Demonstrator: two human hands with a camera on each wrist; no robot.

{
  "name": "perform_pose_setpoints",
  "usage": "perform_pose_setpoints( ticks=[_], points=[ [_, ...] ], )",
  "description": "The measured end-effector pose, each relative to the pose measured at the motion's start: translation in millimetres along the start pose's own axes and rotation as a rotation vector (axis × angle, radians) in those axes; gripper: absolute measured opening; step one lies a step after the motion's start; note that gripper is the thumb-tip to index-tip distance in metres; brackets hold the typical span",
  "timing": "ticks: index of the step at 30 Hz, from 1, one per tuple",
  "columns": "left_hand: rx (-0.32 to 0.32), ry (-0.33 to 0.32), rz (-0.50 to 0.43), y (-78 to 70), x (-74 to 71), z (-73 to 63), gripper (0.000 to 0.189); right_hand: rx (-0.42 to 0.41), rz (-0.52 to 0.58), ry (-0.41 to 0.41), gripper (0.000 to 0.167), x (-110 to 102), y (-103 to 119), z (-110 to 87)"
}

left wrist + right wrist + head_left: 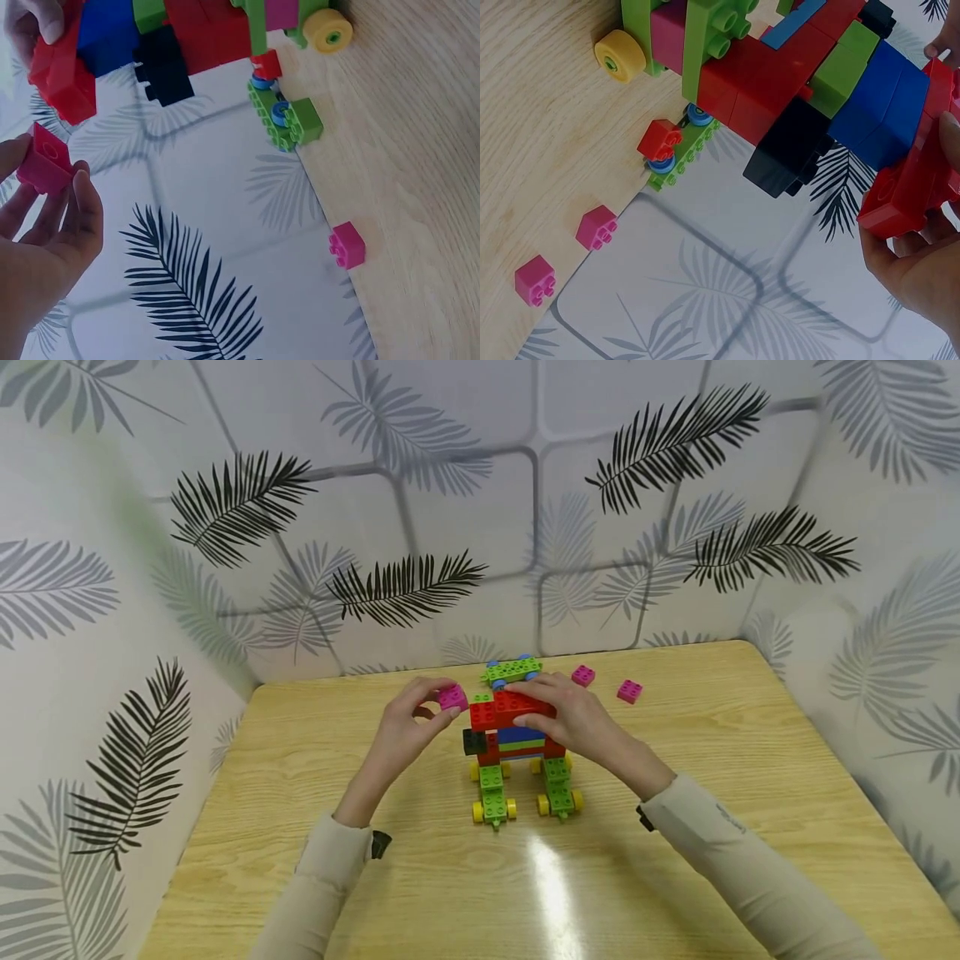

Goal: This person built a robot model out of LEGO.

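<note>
My left hand pinches a pink toy brick between thumb and fingers, just left of a toy-brick model. The brick's hollow underside shows in the left wrist view, apart from the model. My right hand grips the red bricks along the model's top. Below them are blue bricks, a green brick, more red bricks and black bricks jutting out at the sides. The model stands on green wheeled bases with yellow wheels. My right hand partly hides its top.
Behind the model, near the wall, lies a green base with blue wheels; a red brick and a green brick are by it. Two loose pink bricks lie at the back right of the wooden table.
</note>
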State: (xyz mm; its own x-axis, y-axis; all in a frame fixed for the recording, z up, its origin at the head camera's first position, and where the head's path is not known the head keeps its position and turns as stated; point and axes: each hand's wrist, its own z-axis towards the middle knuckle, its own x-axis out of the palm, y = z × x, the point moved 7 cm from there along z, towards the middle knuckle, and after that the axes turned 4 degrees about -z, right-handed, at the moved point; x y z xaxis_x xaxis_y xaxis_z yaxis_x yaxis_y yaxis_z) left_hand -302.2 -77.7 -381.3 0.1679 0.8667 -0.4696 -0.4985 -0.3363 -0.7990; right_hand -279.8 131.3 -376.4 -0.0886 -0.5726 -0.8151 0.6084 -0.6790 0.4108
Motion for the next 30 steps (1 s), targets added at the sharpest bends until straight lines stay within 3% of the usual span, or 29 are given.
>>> perform_pose_setpoints(
  ticks=[5, 11, 18, 24, 30],
  points=[
    [0.046, 0.039, -0.023, -12.6, 6.3, -5.9, 0.034, -0.009, -0.005, -0.006, 0.047, -0.5, 1.2, 0.0],
    [0.075, 0.084, 0.026, -13.2, 14.8, -6.3, 0.035, -0.019, -0.003, -0.017, 0.046, -1.3, 2.4, -0.8],
    [0.161, 0.12, 0.082, -16.8, 20.0, -2.1, 0.034, -0.018, 0.004, -0.021, 0.047, -2.1, 3.6, -1.1],
    [0.119, 0.148, 0.053, -13.0, 23.7, -1.1, 0.036, -0.014, 0.008, -0.022, 0.046, -1.6, 2.4, -1.4],
    [0.043, 0.14, -0.061, -1.8, 24.8, -1.4, 0.036, -0.016, 0.007, -0.026, 0.047, -1.1, 1.7, -1.6]
  ],
)
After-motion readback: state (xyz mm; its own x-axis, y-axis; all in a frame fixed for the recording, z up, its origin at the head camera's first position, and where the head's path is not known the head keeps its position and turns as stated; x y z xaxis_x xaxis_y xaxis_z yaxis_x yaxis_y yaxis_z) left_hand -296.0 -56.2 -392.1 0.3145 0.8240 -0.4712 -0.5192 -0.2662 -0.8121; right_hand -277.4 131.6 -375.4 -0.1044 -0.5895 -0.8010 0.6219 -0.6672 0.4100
